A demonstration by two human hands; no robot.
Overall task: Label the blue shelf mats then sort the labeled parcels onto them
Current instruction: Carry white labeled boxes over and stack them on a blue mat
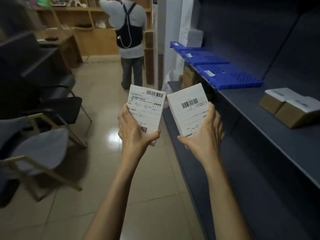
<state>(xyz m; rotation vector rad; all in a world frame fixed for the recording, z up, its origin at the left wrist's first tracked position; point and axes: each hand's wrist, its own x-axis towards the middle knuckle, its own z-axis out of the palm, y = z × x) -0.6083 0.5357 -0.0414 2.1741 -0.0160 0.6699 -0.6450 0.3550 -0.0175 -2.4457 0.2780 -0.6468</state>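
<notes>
Left hand: the left hand [134,130] grips one labeled parcel [146,110], fingers curled round its lower end.
Right hand: the right hand [205,134] clasps a second parcel [188,111], label facing up.
Mats: three blue shelf mats [230,76] lie on the shelf [251,108] ahead and right of the right hand, each already tagged.
Risk: two near-identical boxes in play, so a misread label probably lands one on the wrong mat.
Also: brown boxes [287,106] sit further right.
</notes>
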